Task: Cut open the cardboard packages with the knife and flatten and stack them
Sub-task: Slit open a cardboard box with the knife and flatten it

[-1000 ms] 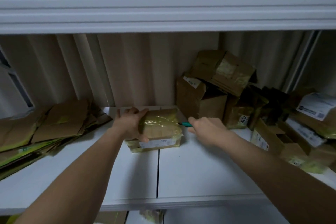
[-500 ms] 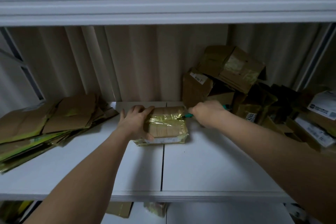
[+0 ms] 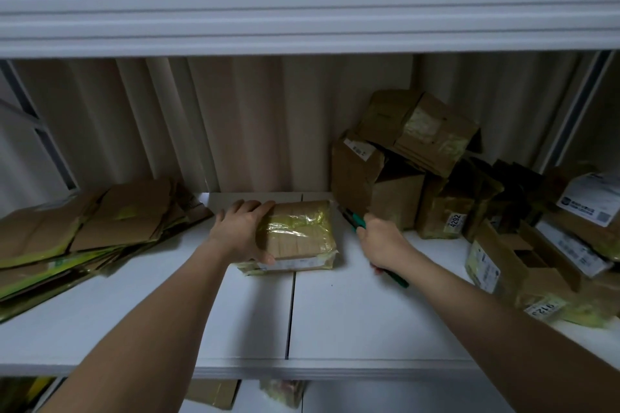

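Here on the white shelf point(image 3: 352, 322) a small brown cardboard package wrapped in yellowish clear tape point(image 3: 297, 235) lies flat near the back, just left of the seam between the two shelf boards. The left hand point(image 3: 243, 233) grips the package at its left side, fingers curled over the far top edge and thumb hooked on the near edge. The right hand point(image 3: 382, 240) sits just to the right of the package, apart from it, fist wrapped around a green-handled knife point(image 3: 359, 221); the dark tip pokes out past the knuckles toward the package's far right corner, and the green tail of the handle shows below the wrist. Whether the tip touches the cardboard is hard to tell. On the left end of the shelf lies a sloping stack of flattened brown cardboard sheets with yellow-green tape point(image 3: 90, 228). On the right stands a jumbled heap of brown cardboard boxes with white labels point(image 3: 436, 178), some open, one label reading 4292; the nearest box is just behind the right hand. Pale pleated curtains point(image 3: 235, 121) hang behind, and a white moulded upper shelf edge point(image 3: 302, 10) runs across the top.
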